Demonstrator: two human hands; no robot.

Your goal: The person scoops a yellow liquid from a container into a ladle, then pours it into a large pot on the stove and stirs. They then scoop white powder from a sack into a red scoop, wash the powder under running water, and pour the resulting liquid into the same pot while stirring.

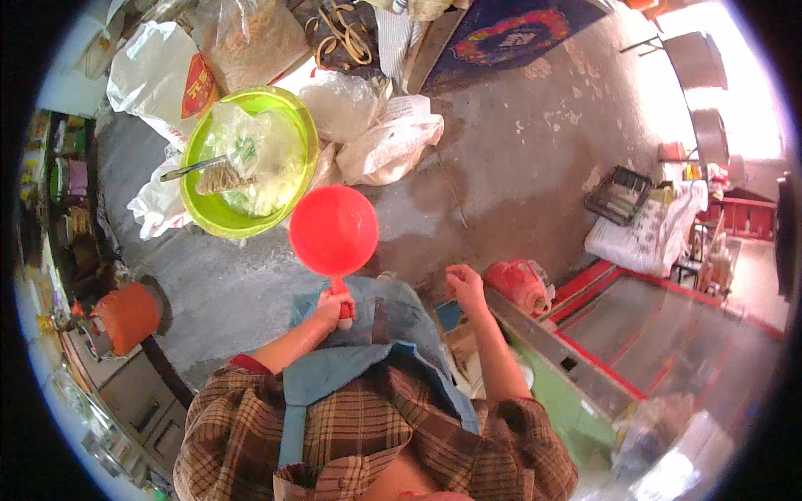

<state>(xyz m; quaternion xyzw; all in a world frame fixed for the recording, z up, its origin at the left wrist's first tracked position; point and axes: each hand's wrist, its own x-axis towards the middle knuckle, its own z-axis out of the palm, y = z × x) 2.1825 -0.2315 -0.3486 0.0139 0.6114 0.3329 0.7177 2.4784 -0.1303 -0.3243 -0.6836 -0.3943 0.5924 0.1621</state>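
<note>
My left hand (332, 308) grips the handle of a red plastic dipper (334, 230), held out in front of my blue apron (388, 307). The dipper's round bowl faces up, and no contents show in it. Just beyond stands a lime-green plastic basin (311, 134), holding clear plastic bags (276, 150) and a brush-like tool (222, 177) whose dark handle crosses the rim. My right hand (465, 285) hangs in the air with loosely bent fingers, holding nothing visible. Nearest to it is a red plastic bag (517, 283) with something in it.
White plastic bags (391, 147) crowd the basin on the grey floor (501, 156). On the right runs a red-edged, glass-topped counter (651, 338). A dark tray (620, 194) rests on a white sack (633, 244). An orange-brown container (128, 316) stands at the left.
</note>
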